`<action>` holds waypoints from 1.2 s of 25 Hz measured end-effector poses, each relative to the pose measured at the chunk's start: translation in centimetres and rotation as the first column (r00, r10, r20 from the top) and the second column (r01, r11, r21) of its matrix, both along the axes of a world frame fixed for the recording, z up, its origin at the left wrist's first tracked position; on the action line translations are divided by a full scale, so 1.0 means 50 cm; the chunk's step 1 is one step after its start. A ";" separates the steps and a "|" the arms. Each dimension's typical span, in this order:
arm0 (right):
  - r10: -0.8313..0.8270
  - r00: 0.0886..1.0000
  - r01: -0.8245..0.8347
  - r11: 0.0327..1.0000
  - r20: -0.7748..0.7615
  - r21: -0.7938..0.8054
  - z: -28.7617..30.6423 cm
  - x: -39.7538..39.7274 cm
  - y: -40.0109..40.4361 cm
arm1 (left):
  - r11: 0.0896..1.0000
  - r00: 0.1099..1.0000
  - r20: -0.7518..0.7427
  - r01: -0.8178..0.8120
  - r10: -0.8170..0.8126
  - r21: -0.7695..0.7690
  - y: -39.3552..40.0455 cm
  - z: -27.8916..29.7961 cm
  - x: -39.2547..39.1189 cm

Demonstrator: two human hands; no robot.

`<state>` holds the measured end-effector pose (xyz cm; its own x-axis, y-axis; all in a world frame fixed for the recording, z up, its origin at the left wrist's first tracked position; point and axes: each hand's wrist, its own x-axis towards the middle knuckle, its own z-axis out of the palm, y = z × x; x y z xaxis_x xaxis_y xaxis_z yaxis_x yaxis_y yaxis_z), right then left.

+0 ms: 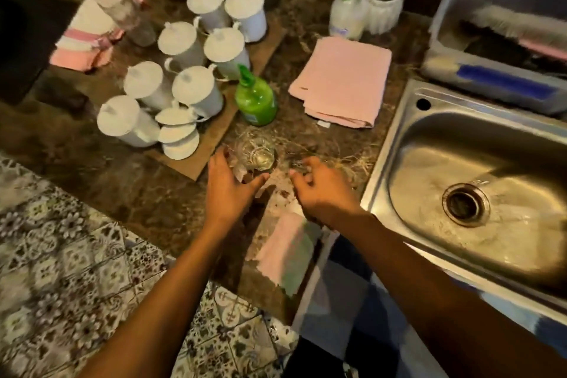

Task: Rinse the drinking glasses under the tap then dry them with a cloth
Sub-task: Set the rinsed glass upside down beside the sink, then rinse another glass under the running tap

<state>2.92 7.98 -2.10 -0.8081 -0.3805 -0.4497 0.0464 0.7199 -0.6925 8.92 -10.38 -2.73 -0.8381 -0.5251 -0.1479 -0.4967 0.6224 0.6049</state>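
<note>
A clear drinking glass (256, 152) stands upright on the dark marble counter (129, 193), just in front of the green soap bottle. My left hand (228, 190) wraps its near side, fingers on the left and thumb stretched under the right. My right hand (319, 190) hovers beside it with its fingers curled. A blurred clear shape lies at the fingertips, and I cannot tell whether they hold it. A pink cloth (285, 252) lies at the counter's front edge under my right wrist. A folded pink cloth (340, 83) lies further back.
A steel sink (429, 144) with wet basin is on the right, and a grey tub (503, 83) sits behind it. Several white lidded mugs (196, 92) stand on a board to the left. A green soap bottle (256, 101), a white pump bottle (348, 14) and a jar (385, 3) stand behind.
</note>
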 end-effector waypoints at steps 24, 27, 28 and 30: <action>-0.401 0.904 0.415 0.906 0.149 -0.079 0.089 0.017 0.474 | -0.009 0.989 0.115 -0.117 -0.087 0.993 0.518 0.009 -0.067; -0.449 0.890 0.454 0.888 0.084 -0.070 0.060 0.033 0.608 | -0.094 0.974 0.180 -0.194 -0.140 0.976 0.668 -0.027 -0.098; -0.470 0.882 0.472 0.878 0.048 -0.077 0.044 0.033 0.645 | -0.113 0.976 0.172 -0.187 -0.132 0.976 0.708 -0.046 -0.108; -0.506 0.862 0.500 0.856 -0.014 -0.129 0.014 0.033 0.705 | -0.137 0.977 0.168 -0.185 -0.131 0.973 0.780 -0.084 -0.132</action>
